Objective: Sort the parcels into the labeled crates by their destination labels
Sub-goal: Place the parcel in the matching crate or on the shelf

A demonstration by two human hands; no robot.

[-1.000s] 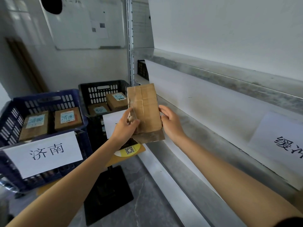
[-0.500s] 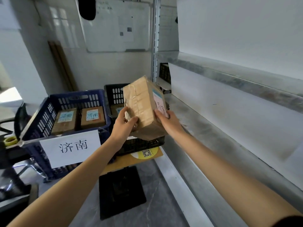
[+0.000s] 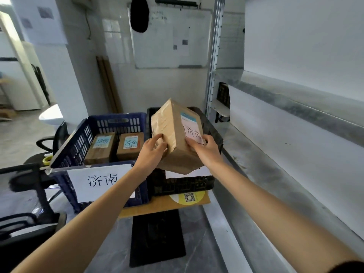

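Observation:
I hold a brown taped cardboard parcel [image 3: 173, 133] up in front of me, above the black crate [image 3: 183, 184]. Its blue-and-white label reading 济南 faces right. My left hand [image 3: 152, 151] grips the parcel's left side and my right hand [image 3: 204, 148] grips its right side over the label. To the left stands a blue crate [image 3: 82, 138] with a white 济南 sign on its front; two labelled brown parcels [image 3: 115, 146] lie inside it. The black crate's contents and its sign are mostly hidden behind the parcel.
A grey metal shelf [image 3: 275, 184] runs along the right, with an upper ledge above it. Both crates sit on a cardboard-topped stand [image 3: 157, 233]. A black office chair [image 3: 25, 194] is at the left. A whiteboard [image 3: 171, 38] hangs on the far wall.
The parcel has turned so its label now shows, and it has moved left off the shelf to above the crates. My view has swung left, bringing the blue crate toward the centre.

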